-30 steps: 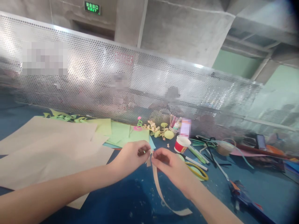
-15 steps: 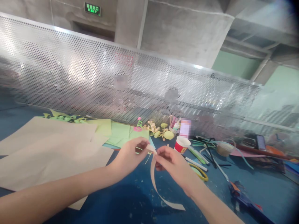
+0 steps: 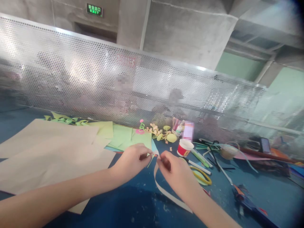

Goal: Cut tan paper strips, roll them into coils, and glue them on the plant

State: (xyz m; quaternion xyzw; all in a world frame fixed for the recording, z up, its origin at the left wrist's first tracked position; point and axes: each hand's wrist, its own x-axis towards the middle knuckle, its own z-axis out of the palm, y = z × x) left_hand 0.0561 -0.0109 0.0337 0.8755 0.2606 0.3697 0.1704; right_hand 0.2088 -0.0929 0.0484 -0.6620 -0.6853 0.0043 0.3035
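Note:
Between my hands is a narrow pale paper strip (image 3: 167, 195), its long tail curving down and to the right above the blue table. My left hand (image 3: 135, 158) is closed in a pinch at the strip's upper end. Close beside it, my right hand (image 3: 173, 166) pinches the strip where the tail begins to hang. The fingertips of both hands nearly meet, and they partly hide the held end. Behind my left hand lie light green paper sheets (image 3: 122, 134). A red and white paper cup (image 3: 184, 147) stands just beyond my right hand.
Large beige paper sheets (image 3: 54, 148) cover the table's left side. Yellow-handled scissors (image 3: 206, 179), pens (image 3: 199, 166) and a dark blue glue gun (image 3: 251, 205) lie at right. Small paper flower pieces (image 3: 155, 129) sit at the back, before a perforated metal screen (image 3: 95, 79).
My left fingers have closed tighter at the strip's end. My right hand has turned slightly, and the strip's tail has swung right, its tip now reaching my right forearm.

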